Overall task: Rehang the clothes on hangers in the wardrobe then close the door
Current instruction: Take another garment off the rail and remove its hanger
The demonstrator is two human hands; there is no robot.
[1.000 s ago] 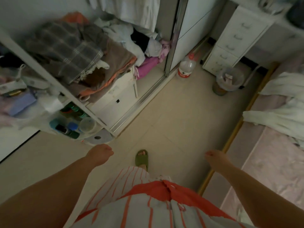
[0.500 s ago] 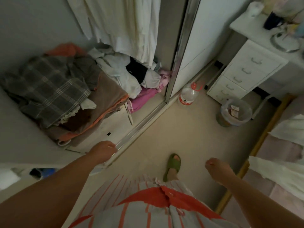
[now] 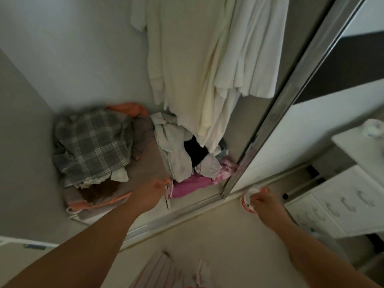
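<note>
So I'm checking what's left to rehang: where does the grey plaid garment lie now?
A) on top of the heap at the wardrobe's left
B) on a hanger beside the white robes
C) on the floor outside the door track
A: the grey plaid garment lies crumpled atop the heap, left of the hanging white robes.

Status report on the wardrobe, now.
Left hand and right hand both reaching forward, holding nothing. Clothes pile unhung on wardrobe floor; white garments hanging above. Sliding door open. Bottle by door track.
</note>
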